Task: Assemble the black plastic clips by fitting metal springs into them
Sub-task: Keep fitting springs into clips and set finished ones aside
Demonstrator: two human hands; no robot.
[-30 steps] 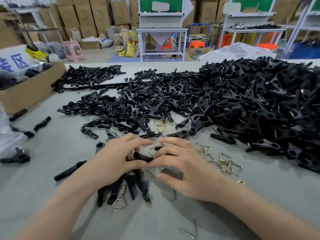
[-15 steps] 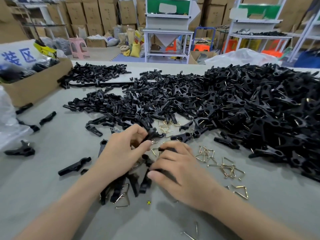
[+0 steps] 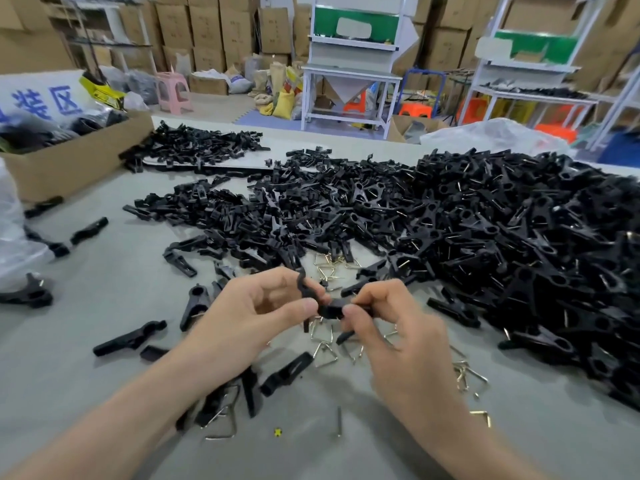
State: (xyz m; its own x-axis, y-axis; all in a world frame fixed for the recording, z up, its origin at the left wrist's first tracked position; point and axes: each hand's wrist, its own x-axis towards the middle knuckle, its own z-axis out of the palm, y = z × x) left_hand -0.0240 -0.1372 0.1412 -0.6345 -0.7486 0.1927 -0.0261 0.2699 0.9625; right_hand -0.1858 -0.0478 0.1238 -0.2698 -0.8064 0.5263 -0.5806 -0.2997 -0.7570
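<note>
L hand [image 3: 252, 320]: fingers curled, thumb + forefinger pinch the left end of the clip [image 3: 329, 309].
R hand [image 3: 398, 337]: also curled, thumb + forefinger pinch the clip's right end.
Clip pos: held in the air btwn both hands, above the surface [image 3: 104, 382], over loose springs [image 3: 325, 353], just in front of the big pile [image 3: 519, 244].
Axis: long axis runs approx left-right across my view. One black end hooks up past the L fingertips, another tip pokes down under the R thumb, so I read it as two halves at an angle, not yet flat together.
Spring in clip: can't tell, thumbs cover the middle.
Risk 1: halves slip out of line if one pinch loosens; the spring then won't seat.
Risk 2: a spring under tension could pop out and get lost among the loose ones below.
Risk 3: a fingertip caught btwn the halves if they snap shut.
</note>
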